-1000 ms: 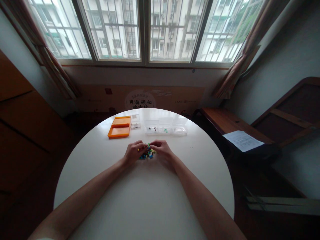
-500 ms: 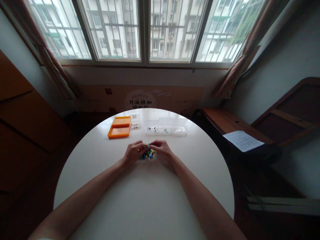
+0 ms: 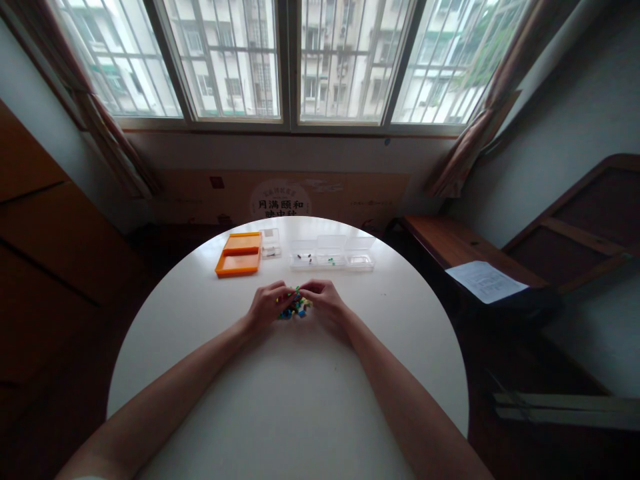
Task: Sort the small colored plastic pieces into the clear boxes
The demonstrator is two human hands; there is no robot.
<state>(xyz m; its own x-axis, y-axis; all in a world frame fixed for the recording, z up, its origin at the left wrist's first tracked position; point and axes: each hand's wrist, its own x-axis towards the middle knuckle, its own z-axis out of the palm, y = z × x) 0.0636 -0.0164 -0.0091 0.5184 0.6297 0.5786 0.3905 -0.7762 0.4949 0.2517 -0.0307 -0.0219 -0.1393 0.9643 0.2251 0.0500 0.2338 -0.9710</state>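
Note:
Over the middle of the white table, my left hand (image 3: 270,301) and my right hand (image 3: 323,297) come together with fingers closed in a pinch. A small green piece (image 3: 298,290) shows between their fingertips, and both hands appear to grip it. Right below lies a pile of tiny coloured pieces (image 3: 301,312), in blue, green, yellow and dark tones, which look like small building bricks. The left fingers partly cover the pile's left side. Single shapes in it are too small to make out.
Beyond my hands stands an open orange case (image 3: 238,272), with a small clear box (image 3: 271,252) beside it. Farther right is a row of clear lidded boxes (image 3: 360,264); two hold a few dark or green bits. The round table (image 3: 280,400) curves away on both sides.

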